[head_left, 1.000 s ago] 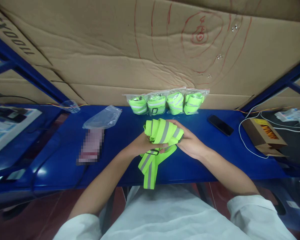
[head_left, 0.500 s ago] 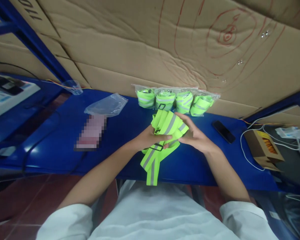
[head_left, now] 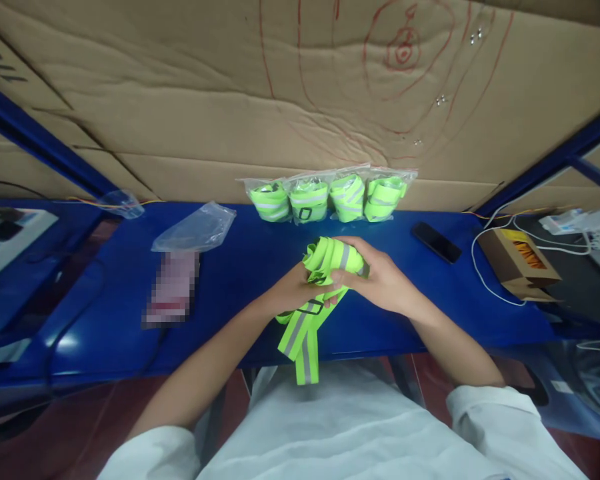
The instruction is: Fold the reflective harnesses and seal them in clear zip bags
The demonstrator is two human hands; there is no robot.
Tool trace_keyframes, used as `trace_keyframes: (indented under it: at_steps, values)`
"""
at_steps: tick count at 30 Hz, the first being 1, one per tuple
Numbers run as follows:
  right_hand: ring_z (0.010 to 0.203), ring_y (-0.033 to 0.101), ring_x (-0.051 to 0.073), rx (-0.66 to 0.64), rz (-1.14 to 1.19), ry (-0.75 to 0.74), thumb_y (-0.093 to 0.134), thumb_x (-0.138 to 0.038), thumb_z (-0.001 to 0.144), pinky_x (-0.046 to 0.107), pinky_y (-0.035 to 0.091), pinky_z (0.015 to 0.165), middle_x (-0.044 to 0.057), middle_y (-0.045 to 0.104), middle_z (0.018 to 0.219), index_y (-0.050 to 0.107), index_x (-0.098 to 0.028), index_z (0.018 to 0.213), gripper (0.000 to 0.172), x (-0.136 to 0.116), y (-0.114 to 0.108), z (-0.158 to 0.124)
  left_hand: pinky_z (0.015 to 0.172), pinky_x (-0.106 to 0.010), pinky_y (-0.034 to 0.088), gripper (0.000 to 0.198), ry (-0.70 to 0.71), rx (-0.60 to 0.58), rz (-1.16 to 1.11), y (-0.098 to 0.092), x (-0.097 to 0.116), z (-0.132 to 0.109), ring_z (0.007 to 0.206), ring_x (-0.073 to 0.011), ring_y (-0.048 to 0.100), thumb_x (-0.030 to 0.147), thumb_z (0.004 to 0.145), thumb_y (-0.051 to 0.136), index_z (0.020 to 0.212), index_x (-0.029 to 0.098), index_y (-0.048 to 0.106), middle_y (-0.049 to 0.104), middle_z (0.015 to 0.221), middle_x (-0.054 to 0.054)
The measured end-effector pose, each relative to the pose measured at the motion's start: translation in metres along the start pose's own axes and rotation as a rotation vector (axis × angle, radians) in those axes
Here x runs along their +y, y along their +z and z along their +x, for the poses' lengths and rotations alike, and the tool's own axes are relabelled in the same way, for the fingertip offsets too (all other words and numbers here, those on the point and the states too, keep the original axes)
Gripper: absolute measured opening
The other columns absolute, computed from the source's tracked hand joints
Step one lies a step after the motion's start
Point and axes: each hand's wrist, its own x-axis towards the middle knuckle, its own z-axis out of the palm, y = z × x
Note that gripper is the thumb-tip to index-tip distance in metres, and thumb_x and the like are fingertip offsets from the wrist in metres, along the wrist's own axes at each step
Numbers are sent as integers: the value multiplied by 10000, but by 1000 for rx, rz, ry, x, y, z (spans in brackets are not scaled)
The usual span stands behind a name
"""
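Note:
Both hands grip a bundled neon-yellow reflective strap (head_left: 305,333) with a grey stripe, held over the front part of the blue table (head_left: 240,273). My left hand (head_left: 300,287) closes around its lower left side, thumb across the front. On the upper right, my right hand (head_left: 380,270) wraps the rolled part, its thumb meeting the left thumb. Loose ends and a black buckle (head_left: 310,307) hang below the hands toward the table's front edge. Beyond, several clear bags with rolled reflective straps (head_left: 307,200) stand in a row against the cardboard.
An empty clear plastic bag (head_left: 197,227) lies left, touching a blurred pinkish item (head_left: 173,287). To the right are a black phone (head_left: 436,242), a white cable (head_left: 475,257) and an open cardboard box (head_left: 520,263). A cardboard wall (head_left: 190,100) with red drawn lines closes off the back.
The rolled part of the strap is gathered tighter, and my right hand now wraps over it with its thumb in front. The camera view has shifted, moving the background left.

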Motion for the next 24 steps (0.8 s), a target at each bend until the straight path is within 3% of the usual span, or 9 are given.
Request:
trace_keyframes:
  at_steps: [4,6,8,11,13,15,18,22,24]
  values:
    - [755,709,176,-54,370,172,823,-543,834,278,569,679,28,759,907,705,-189,1025,420,7,3,7,771,-308,591,337,-88,-165,-18,2,3,-3,776,-198,732,405,836,850,950,120,712,762,812,-74]
    - [614,671,155,-141,567,299,791,-585,850,272,548,557,22,745,839,701,-191,1033,443,12,6,12,908,-344,582,358,-110,-288,10,2,5,-5,933,-230,749,435,883,801,1044,120,747,792,920,-103]
    - [567,652,156,-188,606,362,773,-595,864,282,536,507,16,745,849,687,-217,1137,474,19,8,17,1004,-356,545,371,-84,-336,106,0,6,-7,1060,-242,730,474,949,717,1091,135,765,795,1014,-111]
    - [886,739,217,-120,372,197,767,-596,877,351,621,756,58,753,1057,710,-242,1196,480,28,8,23,1067,-336,498,403,-37,-305,289,-6,7,-6,1135,-242,699,498,1010,615,956,140,792,781,1070,-107]
    - [1172,688,258,-27,121,-11,697,-608,933,413,577,1002,107,699,1276,761,-231,1188,459,31,7,25,1021,-310,507,429,-35,-271,334,-10,7,-5,1079,-229,704,505,1018,595,901,140,788,777,1052,-98]
    - [1307,622,275,36,-80,-177,558,-571,1031,460,495,1134,131,631,1424,758,-229,1273,464,30,4,23,957,-284,516,436,-37,-250,337,-13,7,-4,1005,-210,707,508,1016,597,877,138,781,775,1022,-89]
    - [1306,639,311,-91,-218,-306,490,-548,1064,522,457,1171,151,684,1393,632,-222,1477,544,23,3,13,929,-270,521,446,-30,-283,296,-15,7,-5,971,-200,712,525,1012,600,899,135,784,779,998,-89]
    - [1283,666,383,-249,-229,-220,818,-645,810,518,533,1089,178,724,1331,518,-180,1562,933,17,8,2,891,-273,553,436,-10,-344,303,-14,8,-8,966,-211,730,534,998,616,929,146,803,791,1006,-100]
    - [1171,730,331,-233,-141,-141,818,-603,832,459,574,1031,141,747,1287,541,-204,1523,845,16,12,-1,900,-276,563,379,12,-342,330,-13,8,-8,996,-216,734,493,987,649,965,150,809,797,1042,-106]
